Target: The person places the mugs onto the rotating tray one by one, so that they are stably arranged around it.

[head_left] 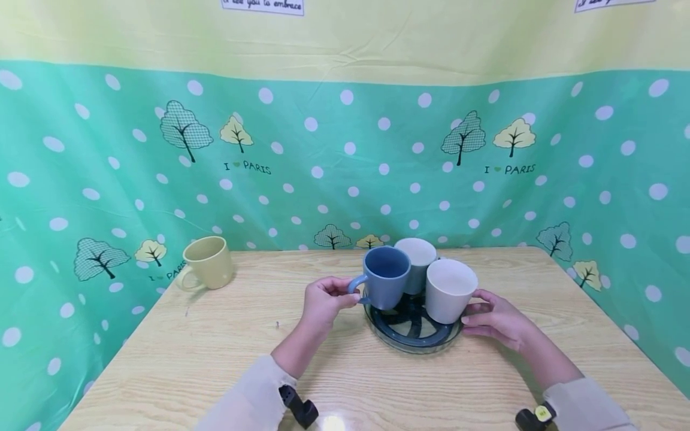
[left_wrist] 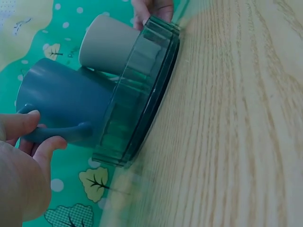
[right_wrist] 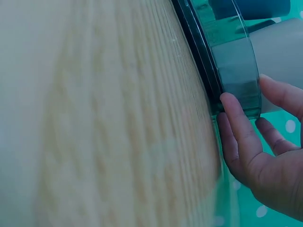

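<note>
A round dark-green see-through tray (head_left: 412, 342) (left_wrist: 137, 94) (right_wrist: 234, 61) sits mid-table with three mugs in it. My left hand (head_left: 323, 299) (left_wrist: 23, 161) pinches the handle of the blue mug (head_left: 385, 278) (left_wrist: 61, 109), which stands at the tray's left side. A white mug (head_left: 450, 290) (left_wrist: 106, 45) (right_wrist: 279, 42) stands at the tray's right, and a pale grey mug (head_left: 416, 254) behind both. My right hand (head_left: 493, 317) (right_wrist: 255, 156) rests with fairly straight fingers against the tray's right wall, below the white mug.
A yellow mug (head_left: 207, 262) stands alone at the table's far left corner. The wooden table (head_left: 215, 359) is bordered by a green dotted cloth backdrop (head_left: 345, 167) on the back and sides.
</note>
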The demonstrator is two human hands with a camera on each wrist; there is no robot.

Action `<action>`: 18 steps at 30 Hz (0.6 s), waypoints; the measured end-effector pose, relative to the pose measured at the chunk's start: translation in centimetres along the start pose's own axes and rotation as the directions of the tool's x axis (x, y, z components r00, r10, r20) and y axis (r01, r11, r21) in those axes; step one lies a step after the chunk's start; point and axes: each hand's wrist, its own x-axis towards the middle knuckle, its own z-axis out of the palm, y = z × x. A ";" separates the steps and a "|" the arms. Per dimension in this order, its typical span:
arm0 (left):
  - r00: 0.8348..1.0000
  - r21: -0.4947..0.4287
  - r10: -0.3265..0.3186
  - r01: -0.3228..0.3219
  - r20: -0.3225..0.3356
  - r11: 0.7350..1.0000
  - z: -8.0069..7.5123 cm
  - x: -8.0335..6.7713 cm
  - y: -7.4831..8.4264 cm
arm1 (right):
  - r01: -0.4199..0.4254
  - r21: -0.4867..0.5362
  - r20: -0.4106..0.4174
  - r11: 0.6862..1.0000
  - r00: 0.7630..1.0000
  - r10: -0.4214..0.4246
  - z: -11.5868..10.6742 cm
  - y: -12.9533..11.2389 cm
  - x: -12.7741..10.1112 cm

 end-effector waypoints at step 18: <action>1.000 0.011 -0.008 0.008 -0.026 1.000 -0.1 0.3 -0.8 | 0.098 -0.158 0.145 0.983 0.987 -0.075 -3.5 -0.3 1.0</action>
